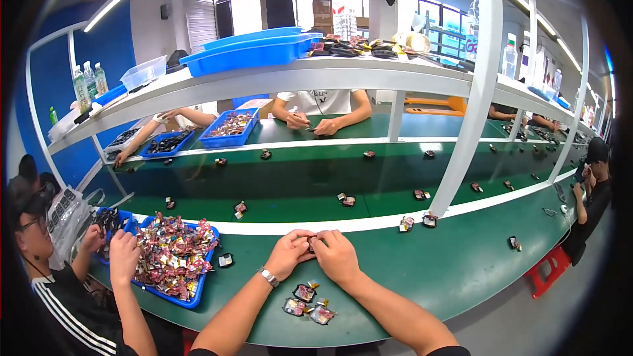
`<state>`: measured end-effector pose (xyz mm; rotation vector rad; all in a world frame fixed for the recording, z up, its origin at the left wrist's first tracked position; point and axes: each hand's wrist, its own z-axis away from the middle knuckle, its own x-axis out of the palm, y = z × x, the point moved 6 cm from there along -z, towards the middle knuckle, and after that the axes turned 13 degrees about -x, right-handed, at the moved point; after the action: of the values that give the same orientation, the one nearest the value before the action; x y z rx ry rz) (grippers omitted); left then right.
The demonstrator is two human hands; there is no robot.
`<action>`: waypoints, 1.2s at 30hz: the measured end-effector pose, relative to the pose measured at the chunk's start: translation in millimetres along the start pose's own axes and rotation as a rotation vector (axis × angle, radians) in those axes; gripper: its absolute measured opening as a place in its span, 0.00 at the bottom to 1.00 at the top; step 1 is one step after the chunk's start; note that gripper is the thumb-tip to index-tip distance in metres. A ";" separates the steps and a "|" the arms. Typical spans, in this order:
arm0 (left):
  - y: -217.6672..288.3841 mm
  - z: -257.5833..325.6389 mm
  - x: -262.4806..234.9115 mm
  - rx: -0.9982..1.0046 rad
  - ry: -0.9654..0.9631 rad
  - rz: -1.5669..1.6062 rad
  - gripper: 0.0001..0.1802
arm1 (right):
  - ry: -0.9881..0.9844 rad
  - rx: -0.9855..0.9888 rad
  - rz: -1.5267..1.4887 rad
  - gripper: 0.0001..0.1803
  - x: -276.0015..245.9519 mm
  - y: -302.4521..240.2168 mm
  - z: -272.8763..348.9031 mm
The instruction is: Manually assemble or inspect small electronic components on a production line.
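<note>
Over the green table, my left hand (pixel 289 254) and my right hand (pixel 336 258) meet, fingers closed round a small dark part (pixel 310 244) with a reddish patch. Fingers cover most of it, so its shape is hard to make out. A cluster of small black-rimmed parts (pixel 304 292) with reddish faces and yellow-white tabs lies between my forearms, nearer to me. To the left of my hands sits a single black part (pixel 226 260), beside a blue tray (pixel 191 302) heaped with reddish pieces bearing white and yellow tags.
Beyond a white rail (pixel 264 227) runs a dark green belt (pixel 297 188) carrying scattered parts. A white post (pixel 465 112) rises at the right, supporting an overhead shelf (pixel 264 80) with blue trays. A co-worker (pixel 72 296) works close on the left; another person (pixel 323 109) sits opposite.
</note>
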<state>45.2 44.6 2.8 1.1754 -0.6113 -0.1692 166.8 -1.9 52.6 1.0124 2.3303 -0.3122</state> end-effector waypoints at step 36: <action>5.5 -1.1 -8.6 0.116 0.038 -0.033 0.19 | -0.028 0.913 0.233 0.26 35.0 183.8 36.1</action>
<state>37.7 51.4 4.4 1.2986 -0.5750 -0.1408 296.2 129.7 5.3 1.6424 1.9924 -1.3500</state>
